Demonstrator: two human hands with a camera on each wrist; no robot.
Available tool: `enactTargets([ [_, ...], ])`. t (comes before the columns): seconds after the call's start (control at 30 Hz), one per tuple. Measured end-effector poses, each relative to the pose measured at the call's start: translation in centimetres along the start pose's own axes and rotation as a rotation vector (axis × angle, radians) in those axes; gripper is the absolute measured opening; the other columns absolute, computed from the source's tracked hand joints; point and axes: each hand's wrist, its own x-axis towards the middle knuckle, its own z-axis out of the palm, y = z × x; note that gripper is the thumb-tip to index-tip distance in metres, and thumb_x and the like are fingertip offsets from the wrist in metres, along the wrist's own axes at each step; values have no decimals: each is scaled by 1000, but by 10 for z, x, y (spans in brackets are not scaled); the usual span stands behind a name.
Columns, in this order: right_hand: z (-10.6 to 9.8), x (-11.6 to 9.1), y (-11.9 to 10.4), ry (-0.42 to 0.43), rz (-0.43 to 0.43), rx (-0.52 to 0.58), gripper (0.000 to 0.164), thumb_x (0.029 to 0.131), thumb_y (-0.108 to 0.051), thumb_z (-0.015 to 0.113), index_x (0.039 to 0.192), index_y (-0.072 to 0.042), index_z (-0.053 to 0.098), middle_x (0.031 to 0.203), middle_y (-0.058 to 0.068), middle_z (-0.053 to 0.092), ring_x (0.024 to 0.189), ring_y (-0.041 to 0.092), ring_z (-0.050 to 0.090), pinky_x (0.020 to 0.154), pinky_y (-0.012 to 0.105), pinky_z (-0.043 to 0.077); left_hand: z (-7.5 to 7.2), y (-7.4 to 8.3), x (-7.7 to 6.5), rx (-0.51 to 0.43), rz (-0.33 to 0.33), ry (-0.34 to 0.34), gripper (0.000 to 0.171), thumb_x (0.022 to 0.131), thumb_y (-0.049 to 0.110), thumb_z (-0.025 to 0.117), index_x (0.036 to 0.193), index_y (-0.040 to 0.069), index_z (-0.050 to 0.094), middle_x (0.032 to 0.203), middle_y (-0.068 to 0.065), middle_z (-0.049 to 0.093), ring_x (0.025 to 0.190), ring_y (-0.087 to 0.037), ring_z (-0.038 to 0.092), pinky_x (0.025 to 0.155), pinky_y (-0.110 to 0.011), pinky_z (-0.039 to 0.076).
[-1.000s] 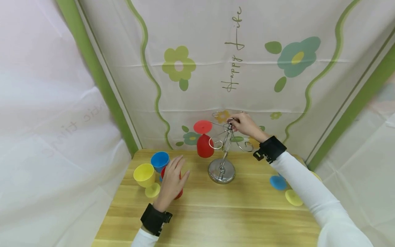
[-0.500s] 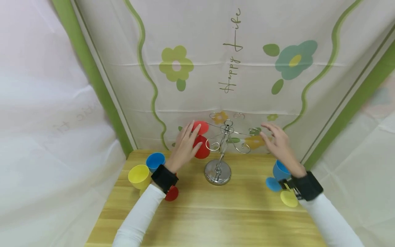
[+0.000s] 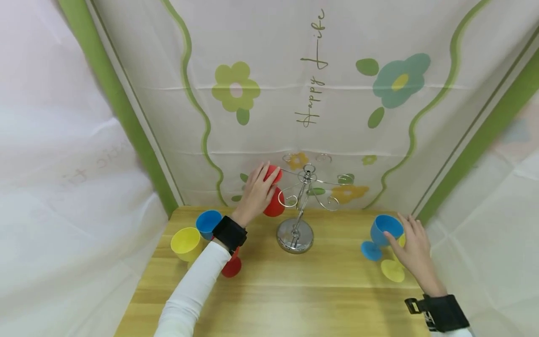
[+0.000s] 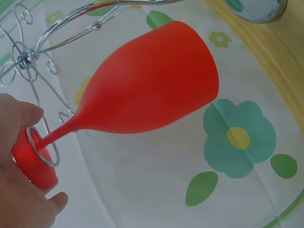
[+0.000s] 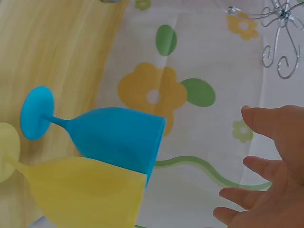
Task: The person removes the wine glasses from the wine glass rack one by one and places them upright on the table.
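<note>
A red plastic goblet [image 4: 152, 80] hangs upside down on the left side of a chrome wire stemware rack [image 3: 295, 236]. In the left wrist view, its stem passes through the wire loop at the end of a rack arm. My left hand [image 3: 254, 199] holds the goblet's round foot, thumb and fingers at its edges. On the right, my right hand [image 3: 417, 252] is spread close to an upright blue goblet [image 3: 385, 229] and a yellow goblet [image 5: 95, 190]. Between its fingers and the blue goblet a gap shows in the right wrist view.
At the table's left stand another blue goblet [image 3: 208, 223], a yellow goblet [image 3: 185, 244] and a red goblet [image 3: 231, 267], partly behind my left forearm. The wooden table [image 3: 294, 299] ends at a floral curtain [image 3: 278, 107] behind the rack.
My right hand has let go of the rack's top and moved right and down to the blue goblet. My left hand has risen from the left goblets to the hanging red goblet's foot.
</note>
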Motion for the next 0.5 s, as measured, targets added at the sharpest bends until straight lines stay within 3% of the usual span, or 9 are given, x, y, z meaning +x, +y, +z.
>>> enactTargets([
  [0.27,6,-12,6,-44,50,46,63,94,-12,72,145,11,43,141,51,37,131,73,28,113,81,16,-1,5,-1,48,24,24,45,102,16,63,146,9,56,153,-22,51,145,-40,43,122,-55,35],
  [0.5,10,-24,11,-126,126,-27,67,97,-21,69,149,9,39,147,53,27,130,78,23,104,86,20,-7,5,-3,72,32,-21,55,96,4,68,148,13,55,155,-17,51,147,-36,42,124,-53,33],
])
